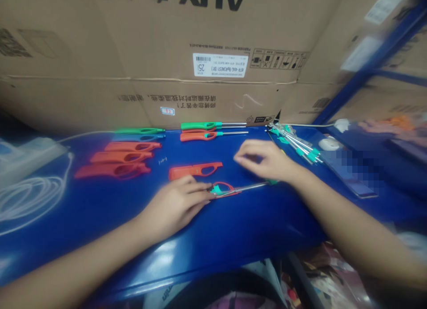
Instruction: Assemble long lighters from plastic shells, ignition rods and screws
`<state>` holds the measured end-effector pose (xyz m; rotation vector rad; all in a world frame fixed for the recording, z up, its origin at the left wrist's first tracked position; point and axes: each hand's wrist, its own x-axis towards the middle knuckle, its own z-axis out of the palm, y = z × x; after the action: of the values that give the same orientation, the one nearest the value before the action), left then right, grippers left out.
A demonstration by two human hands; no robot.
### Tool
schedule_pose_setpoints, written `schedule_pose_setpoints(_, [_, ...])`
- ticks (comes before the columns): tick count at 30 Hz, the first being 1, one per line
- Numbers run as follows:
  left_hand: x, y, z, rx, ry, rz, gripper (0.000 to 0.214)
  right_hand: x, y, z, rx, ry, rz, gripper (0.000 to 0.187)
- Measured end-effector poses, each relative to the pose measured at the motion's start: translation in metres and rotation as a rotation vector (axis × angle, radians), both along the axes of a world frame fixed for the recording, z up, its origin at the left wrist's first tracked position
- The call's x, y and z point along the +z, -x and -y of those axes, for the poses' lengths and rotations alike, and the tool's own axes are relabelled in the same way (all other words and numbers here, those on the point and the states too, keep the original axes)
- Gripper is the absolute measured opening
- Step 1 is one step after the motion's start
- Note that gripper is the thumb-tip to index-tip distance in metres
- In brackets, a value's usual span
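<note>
My left hand (182, 200) is closed over the handle end of an orange-red gas lighter (237, 190) lying on the blue table. The lighter's ring, a teal trigger and a long metal tube show past my fingertips; its handle is hidden under my hand. My right hand (263, 160) hovers above the tube with thumb and fingers curled into a pinch. Anything between those fingertips is too small or blurred to make out. Just behind my left hand lies an orange-red handle shell (185, 170), without a tube.
Several handle shells (123, 157) lie at the left. Lighters with tubes (200, 135) rest at the back. A pile of metal tubes with teal parts (300, 142) lies right, near a dark flat device (350, 173). Coiled white cable (36, 198) is far left; a cardboard box (150, 55) stands behind.
</note>
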<state>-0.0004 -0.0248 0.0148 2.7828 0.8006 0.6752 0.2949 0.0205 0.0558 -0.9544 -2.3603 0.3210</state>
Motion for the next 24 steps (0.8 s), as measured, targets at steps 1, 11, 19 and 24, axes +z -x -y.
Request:
schedule_pose_setpoints(1, [0.0, 0.001, 0.0, -0.001, 0.004, 0.006, 0.024, -0.001, -0.012, -0.011, -0.145, -0.08, 0.018, 0.018])
schedule_pose_setpoints(11, [0.009, 0.004, 0.005, 0.013, -0.044, -0.043, 0.021, -0.018, -0.127, -0.069, -1.262, 0.009, 0.289, 0.032])
schedule_pose_setpoints(19, [0.022, 0.006, 0.012, 0.178, -0.035, -0.182, 0.023, -0.037, -0.13, -0.076, -1.307, 0.137, 0.306, 0.033])
schedule_pose_setpoints(24, [0.022, 0.006, 0.011, 0.263, -0.043, -0.241, 0.03, -0.04, -0.133, -0.08, -1.334, 0.176, 0.287, 0.033])
